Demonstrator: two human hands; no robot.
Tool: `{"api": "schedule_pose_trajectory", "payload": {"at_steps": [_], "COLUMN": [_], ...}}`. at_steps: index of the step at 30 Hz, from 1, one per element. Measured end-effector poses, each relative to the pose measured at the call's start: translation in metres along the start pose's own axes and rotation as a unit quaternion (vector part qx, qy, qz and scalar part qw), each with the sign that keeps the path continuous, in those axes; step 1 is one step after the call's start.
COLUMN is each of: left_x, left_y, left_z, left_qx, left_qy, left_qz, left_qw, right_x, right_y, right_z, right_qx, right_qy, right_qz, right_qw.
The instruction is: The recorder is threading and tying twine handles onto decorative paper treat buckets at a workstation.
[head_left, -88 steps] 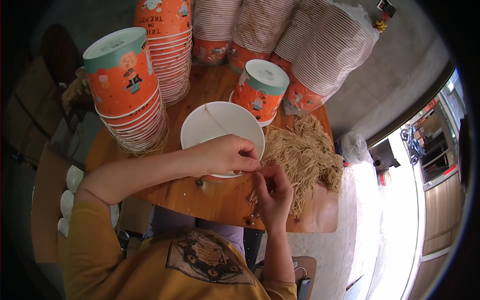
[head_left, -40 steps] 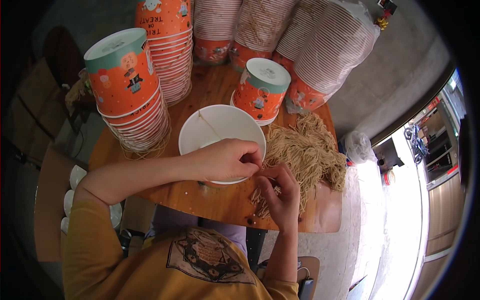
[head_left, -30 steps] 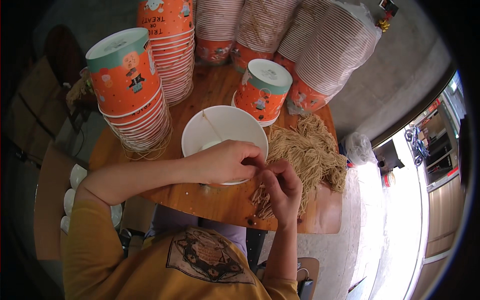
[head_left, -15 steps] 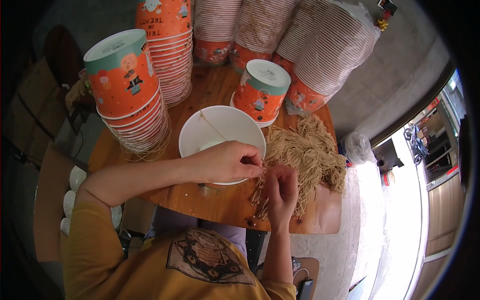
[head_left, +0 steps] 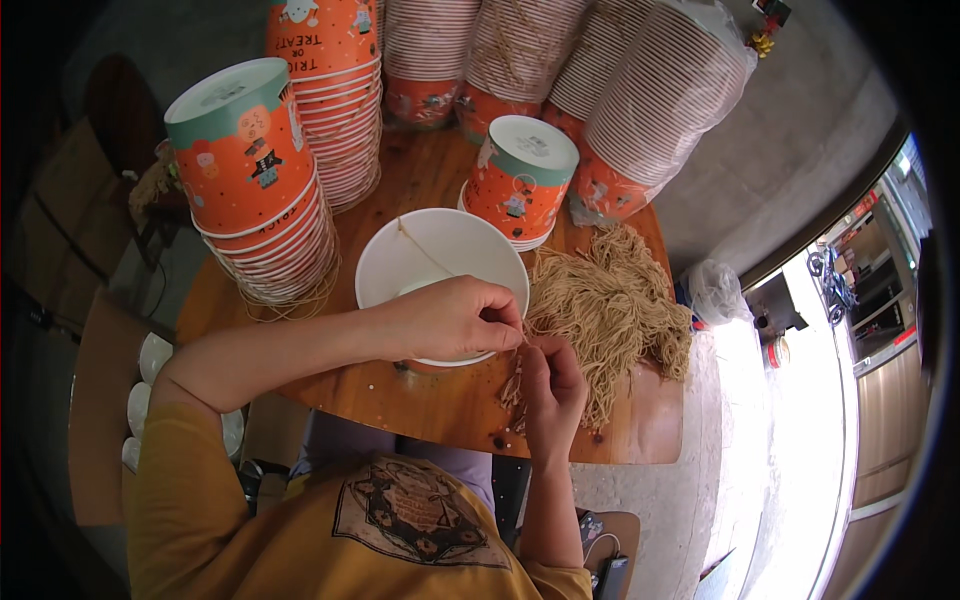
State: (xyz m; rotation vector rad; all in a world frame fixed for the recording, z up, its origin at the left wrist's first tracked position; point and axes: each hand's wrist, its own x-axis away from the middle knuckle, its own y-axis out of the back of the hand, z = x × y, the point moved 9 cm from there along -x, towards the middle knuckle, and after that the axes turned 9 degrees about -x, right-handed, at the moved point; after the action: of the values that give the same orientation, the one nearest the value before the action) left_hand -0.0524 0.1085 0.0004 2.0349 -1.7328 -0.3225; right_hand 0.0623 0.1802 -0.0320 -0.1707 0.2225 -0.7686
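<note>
A paper bucket (head_left: 390, 260) with a white inside stands mouth up in front of me. A thin tan string (head_left: 424, 250) runs from its far rim down across the inside toward my hands. My left hand (head_left: 462, 318) reaches over the bucket, fingertips pinched at its right rim on the string. Close beside it, my right hand (head_left: 555, 385) pinches the string too, thumb against forefinger. The short end between the fingertips is too small to see clearly. A loose heap of tan strings (head_left: 615, 310) lies to the right of the bucket.
Upside-down orange buckets (head_left: 250, 150) are stacked at the left, strings hanging around them. A shorter upside-down stack (head_left: 517, 185) stands behind the bucket. Tall plastic-wrapped stacks (head_left: 660, 100) line the back. The wooden table (head_left: 450, 405) has a curved near edge.
My right hand has shifted slightly left, closer to my left hand, and its fingers have drawn in. The left hand stays at the rim.
</note>
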Motion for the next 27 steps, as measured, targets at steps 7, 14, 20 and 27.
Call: {"api": "schedule_pose_trajectory", "payload": {"at_steps": [7,14,20,27], "left_x": [-0.001,-0.001,0.0,0.0], "left_y": [-0.001,-0.005,-0.008,-0.007], "left_z": [0.003,0.006,0.012,0.012], "left_qx": [0.015,0.104,0.198,0.208], "left_qy": [0.01,0.027,0.077,0.093], "left_qz": [0.003,0.021,0.047,0.048], "left_qw": [1.0,0.994,0.976,0.973], "right_x": [0.004,0.007,0.012,0.011], "right_y": [-0.008,-0.011,-0.017,-0.016], "right_z": [0.02,-0.002,-0.007,-0.006], "right_qx": [0.178,-0.006,-0.069,0.002], "right_qy": [0.136,-0.006,-0.009,0.052], "right_qz": [0.018,0.012,-0.021,-0.05], "right_qw": [0.974,1.0,0.997,0.997]}}
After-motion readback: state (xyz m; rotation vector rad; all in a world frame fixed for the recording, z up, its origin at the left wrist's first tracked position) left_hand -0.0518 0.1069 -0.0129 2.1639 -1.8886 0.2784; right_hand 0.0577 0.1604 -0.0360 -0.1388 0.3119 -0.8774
